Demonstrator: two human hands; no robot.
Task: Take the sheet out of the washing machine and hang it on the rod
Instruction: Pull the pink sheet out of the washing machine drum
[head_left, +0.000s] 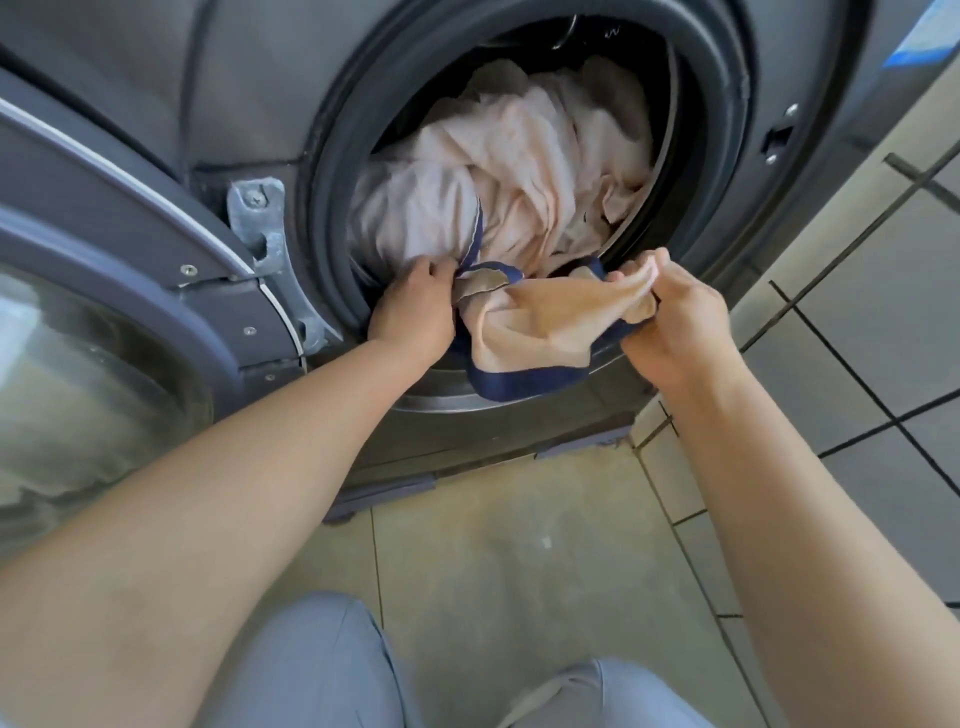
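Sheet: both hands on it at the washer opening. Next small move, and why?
Probably draw both hands back toward the body to pull more sheet out. The left hand and right hand each grip its navy-bordered edge, but most of it is bunched inside the drum; only a corner drapes over the rim.

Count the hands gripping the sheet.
2. The left hand grips the sheet at the drum's lower left lip; the right hand pinches a corner at the lower right.
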